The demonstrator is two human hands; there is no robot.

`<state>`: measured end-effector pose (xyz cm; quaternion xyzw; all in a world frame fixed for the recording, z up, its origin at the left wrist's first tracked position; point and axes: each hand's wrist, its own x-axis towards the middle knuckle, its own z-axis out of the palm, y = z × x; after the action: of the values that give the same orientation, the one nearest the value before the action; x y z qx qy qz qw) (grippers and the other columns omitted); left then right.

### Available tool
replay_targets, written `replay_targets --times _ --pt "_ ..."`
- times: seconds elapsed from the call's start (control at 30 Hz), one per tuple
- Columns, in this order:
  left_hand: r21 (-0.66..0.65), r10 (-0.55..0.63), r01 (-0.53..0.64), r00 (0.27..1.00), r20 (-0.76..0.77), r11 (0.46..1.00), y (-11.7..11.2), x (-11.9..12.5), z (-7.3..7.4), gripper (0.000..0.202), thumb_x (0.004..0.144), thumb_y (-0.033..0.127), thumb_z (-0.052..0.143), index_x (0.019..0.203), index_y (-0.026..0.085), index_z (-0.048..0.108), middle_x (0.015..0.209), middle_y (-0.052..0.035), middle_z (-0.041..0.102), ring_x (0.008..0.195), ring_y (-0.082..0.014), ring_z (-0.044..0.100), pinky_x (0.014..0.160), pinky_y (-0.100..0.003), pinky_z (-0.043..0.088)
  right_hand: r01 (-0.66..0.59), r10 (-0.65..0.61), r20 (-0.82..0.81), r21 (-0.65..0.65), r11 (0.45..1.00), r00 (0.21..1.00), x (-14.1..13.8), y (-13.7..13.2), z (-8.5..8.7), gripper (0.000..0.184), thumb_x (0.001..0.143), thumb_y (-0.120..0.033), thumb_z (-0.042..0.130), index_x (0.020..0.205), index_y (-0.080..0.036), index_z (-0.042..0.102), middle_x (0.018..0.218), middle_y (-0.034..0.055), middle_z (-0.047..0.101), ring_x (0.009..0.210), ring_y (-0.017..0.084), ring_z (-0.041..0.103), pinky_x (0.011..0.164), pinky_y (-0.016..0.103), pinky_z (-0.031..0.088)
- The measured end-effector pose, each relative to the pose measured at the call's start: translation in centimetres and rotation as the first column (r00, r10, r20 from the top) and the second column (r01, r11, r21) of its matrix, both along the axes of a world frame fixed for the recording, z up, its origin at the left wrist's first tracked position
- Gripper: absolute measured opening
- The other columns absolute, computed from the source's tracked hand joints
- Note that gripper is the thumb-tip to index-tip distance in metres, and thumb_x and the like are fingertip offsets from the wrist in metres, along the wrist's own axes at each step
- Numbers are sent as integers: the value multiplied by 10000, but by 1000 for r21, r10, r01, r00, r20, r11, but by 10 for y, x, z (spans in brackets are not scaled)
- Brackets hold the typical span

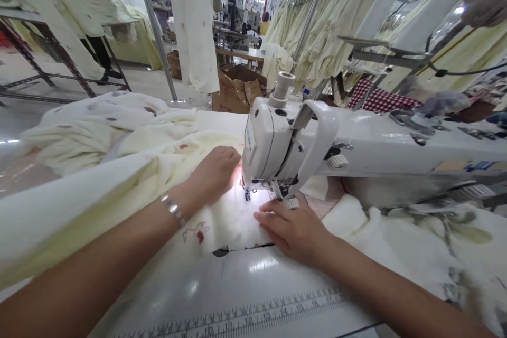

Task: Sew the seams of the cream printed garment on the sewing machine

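A pale cream fabric (pixel 199 216) with red printed motifs lies under the needle area of a white sewing machine (pixel 266 140). Close to the left side of the machine head, my left hand (pixel 217 173) has its fingers curled down on the fabric; the fingertips are partly hidden. My right hand (pixel 295 229) rests on the fabric's front right part, fingers stretched out and lying flat just right of the presser foot (pixel 247 195). The machine's lamp lights the cloth between both hands. A metal bracelet (pixel 173 210) circles my left wrist.
More cream fabric (pixel 95 134) is heaped to the left, and white fabric (pixel 396 253) lies to the right. A ruler scale (pixel 253 317) runs along the table's front. Behind stand a cardboard box (pixel 233 92), a metal pole (pixel 154 26) and hanging garments (pixel 312 37).
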<state>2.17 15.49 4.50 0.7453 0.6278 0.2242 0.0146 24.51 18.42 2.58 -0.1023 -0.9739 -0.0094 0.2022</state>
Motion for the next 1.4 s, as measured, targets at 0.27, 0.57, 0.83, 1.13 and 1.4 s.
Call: replay_targets --times 0.27,0.57,0.83,1.13,1.4 --pt "-41 -49 49 999 -8 998 -99 43 -12 129 850 185 434 763 172 528 954 -71 563 925 -220 502 993 -523 323 -71 67 -63 -53 996 996 -12 -18 -9 171 906 -217 470 934 -148 624 760 32 639 686 158 533 634 296 348" --pt "-146 220 -200 966 136 969 -62 27 -2 191 932 249 285 925 199 469 814 -32 607 721 -189 588 626 -318 467 -64 65 -107 16 998 992 -20 -20 -13 156 895 -199 494 873 -165 645 699 9 644 660 142 527 612 290 301" --pt "-159 92 -90 996 6 983 -35 15 -30 219 925 212 281 925 162 494 933 -100 612 1013 -251 561 876 -422 441 -199 200 -45 19 980 979 -15 -9 -17 210 796 -104 430 655 -164 575 614 3 558 597 121 444 586 274 307" --pt "-102 -13 16 1000 27 995 -86 54 -12 363 821 199 409 1181 150 413 1293 -141 483 1283 -268 373 1093 -543 254 -149 144 -58 -90 985 988 -16 -10 -19 211 854 -159 404 716 -153 563 628 3 532 597 118 456 554 251 335" --pt "-153 68 -87 990 -122 984 -89 55 -34 357 799 223 425 1134 100 437 1351 -245 433 1315 -365 329 1021 -628 299 -179 180 -29 18 984 983 -7 -8 -16 226 855 -150 415 707 -164 585 641 13 572 614 133 449 575 273 299"
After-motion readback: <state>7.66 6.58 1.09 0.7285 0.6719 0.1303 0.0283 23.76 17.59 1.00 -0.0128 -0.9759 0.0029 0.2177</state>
